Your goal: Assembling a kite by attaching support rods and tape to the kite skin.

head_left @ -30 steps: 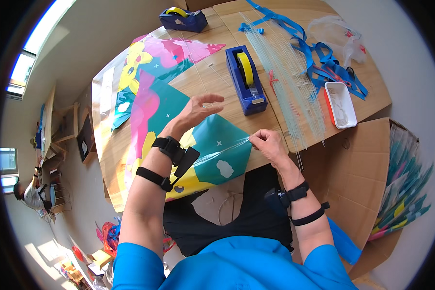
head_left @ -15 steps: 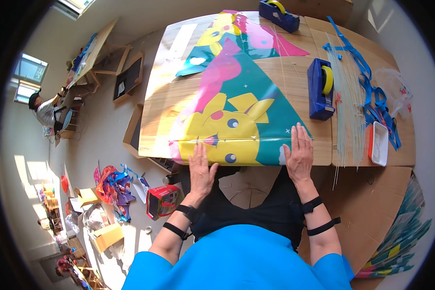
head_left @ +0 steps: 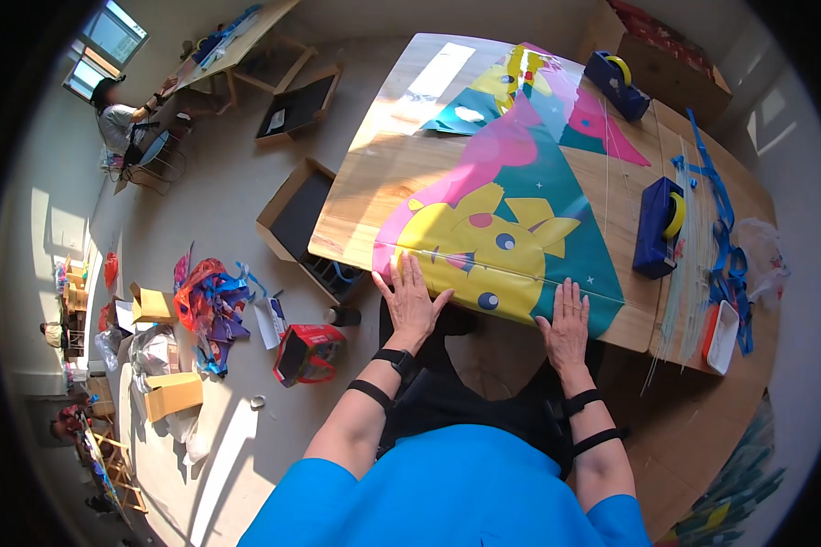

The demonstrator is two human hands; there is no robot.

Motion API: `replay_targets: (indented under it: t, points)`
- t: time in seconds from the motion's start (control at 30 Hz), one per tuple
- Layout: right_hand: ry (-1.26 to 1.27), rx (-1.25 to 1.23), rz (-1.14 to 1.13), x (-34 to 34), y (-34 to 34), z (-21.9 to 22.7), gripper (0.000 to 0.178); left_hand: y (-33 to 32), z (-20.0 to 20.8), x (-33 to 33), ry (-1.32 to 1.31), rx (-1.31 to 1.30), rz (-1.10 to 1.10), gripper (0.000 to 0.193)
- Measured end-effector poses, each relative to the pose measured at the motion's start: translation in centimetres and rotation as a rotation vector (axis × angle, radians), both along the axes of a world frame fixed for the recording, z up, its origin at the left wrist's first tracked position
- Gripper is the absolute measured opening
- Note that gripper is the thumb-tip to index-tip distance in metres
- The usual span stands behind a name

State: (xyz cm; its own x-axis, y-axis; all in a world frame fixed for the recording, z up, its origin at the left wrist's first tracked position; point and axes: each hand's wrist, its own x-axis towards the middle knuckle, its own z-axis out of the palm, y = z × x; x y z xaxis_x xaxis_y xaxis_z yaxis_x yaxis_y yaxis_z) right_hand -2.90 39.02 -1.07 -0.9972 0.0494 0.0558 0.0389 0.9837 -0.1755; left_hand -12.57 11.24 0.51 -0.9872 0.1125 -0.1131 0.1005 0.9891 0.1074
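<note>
A triangular printed kite sheet (head_left: 511, 159), pink and teal with a large yellow cartoon figure, lies along the table's near edge. A straight crease or seam runs across it close to that edge. My left hand (head_left: 409, 305) rests flat near the sheet's left corner, fingers slightly spread and thumb out. On the right, my right hand (head_left: 567, 328) lies flat on the teal part by the edge, a little inside the right corner. Neither hand grasps anything. Beyond it a second similar sheet (head_left: 497, 82) lies partly overlapped.
Right of the sheet stands a blue tape dispenser (head_left: 653, 239); another tape dispenser (head_left: 622, 89) is farther back. Thin rods (head_left: 687, 273), blue strips (head_left: 730, 260) and a red-and-white tray (head_left: 722, 337) lie at right. Cardboard box (head_left: 285, 219) and red bag (head_left: 308, 354) sit on the floor.
The view has turned left, so the table appears farther right and tilted. Relative to the sheet, my right hand sits farther in from its corner; my left hand's fingers are more spread.
</note>
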Motion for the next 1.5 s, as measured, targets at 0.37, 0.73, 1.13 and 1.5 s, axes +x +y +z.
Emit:
replay_targets:
  t: [0.37,0.73,1.13,1.5]
  points:
    - [0.110,-0.094,0.239,-5.6,-7.5,0.5,0.089,2.4,-2.0,-0.3,0.083,0.194,-0.554,0.089]
    - [0.068,-0.005,0.181,-4.5,-3.8,-1.8,0.083,-1.2,-2.4,-2.1,0.039,0.160,-0.427,0.092]
    - [0.070,-0.119,0.005,-1.4,0.4,-0.5,0.079,7.3,-0.9,-0.3,0.062,0.161,-0.714,0.088]
    - [0.096,-0.035,-0.380,3.1,8.6,-1.7,0.073,-3.0,-2.3,-3.6,-0.004,0.113,-0.371,0.086]
